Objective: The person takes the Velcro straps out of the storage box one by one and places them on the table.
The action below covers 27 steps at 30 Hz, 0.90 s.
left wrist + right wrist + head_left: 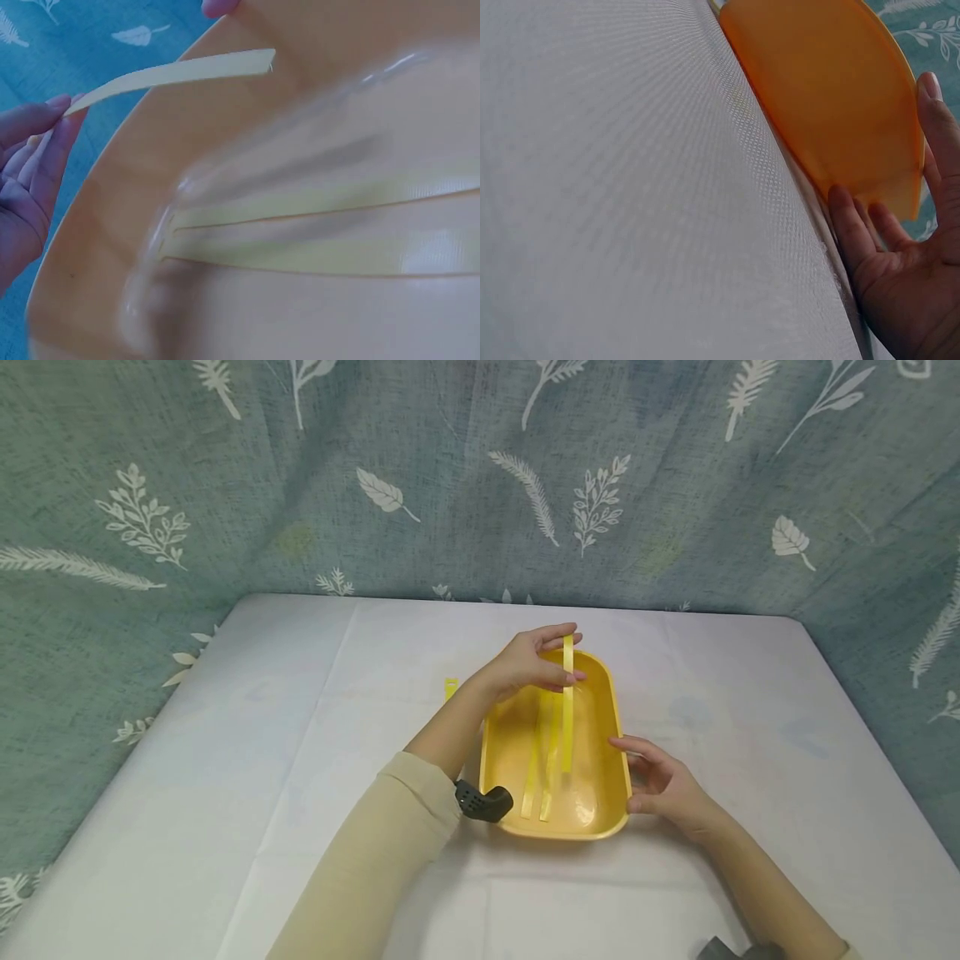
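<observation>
My left hand [531,662] pinches a thin, flat yellow strip [567,727] near its far end, between thumb and fingers. The held strip hangs over a yellow-orange oblong tray [603,710]; in the left wrist view this strip [202,72] bends slightly, its free end above the tray wall. Two similar strips [532,768] [552,768] lie lengthwise on the tray's floor, ribbed-looking in the left wrist view. My right hand [667,785] rests against the tray's right side, a fingertip at the rim and other fingers [847,217] along the outer wall.
Another yellow piece [451,687] with a slotted end shows beside the tray's left side, partly hidden by the left arm. A white cloth [225,760] covers the table. Behind it hangs a blue-green leaf-patterned curtain [450,485].
</observation>
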{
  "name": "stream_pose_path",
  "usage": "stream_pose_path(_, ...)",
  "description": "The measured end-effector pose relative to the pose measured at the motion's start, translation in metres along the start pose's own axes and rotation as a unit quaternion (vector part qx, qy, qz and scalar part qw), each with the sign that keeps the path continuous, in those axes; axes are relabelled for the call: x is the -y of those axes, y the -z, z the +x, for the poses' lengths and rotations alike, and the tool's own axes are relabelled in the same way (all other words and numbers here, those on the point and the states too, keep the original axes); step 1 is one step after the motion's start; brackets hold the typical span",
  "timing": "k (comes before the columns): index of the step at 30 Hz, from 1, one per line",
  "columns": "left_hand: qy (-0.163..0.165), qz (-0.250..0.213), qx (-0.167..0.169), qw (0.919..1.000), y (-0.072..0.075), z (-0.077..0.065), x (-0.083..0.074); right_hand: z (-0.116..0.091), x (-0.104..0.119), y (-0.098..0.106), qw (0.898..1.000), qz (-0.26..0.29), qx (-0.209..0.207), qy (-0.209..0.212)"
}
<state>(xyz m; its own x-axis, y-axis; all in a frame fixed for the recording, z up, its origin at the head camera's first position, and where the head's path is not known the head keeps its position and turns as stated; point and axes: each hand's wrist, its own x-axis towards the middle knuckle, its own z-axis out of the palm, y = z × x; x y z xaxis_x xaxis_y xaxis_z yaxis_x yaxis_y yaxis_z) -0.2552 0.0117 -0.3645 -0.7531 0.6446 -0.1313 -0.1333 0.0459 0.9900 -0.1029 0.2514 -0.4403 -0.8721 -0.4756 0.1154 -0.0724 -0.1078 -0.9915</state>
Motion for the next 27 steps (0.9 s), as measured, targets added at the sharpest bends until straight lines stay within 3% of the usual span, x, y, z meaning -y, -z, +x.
stream_pose_path(13, -0.006, -0.032, -0.016, 0.9994, 0.015, -0.013, -0.018, 0.0, 0.0, -0.001, 1.0, 0.004, 0.006, 0.008)
stream_pose_path(19, -0.016, -0.018, -0.016, 0.9996, 0.023, -0.02, -0.025, 0.0, -0.001, 0.0, 1.0, 0.012, 0.014, 0.016)
stream_pose_path(27, -0.026, -0.036, -0.014, 0.9989, 0.035, -0.029, -0.026, 0.0, -0.001, 0.001, 1.0, 0.011, 0.017, 0.02)
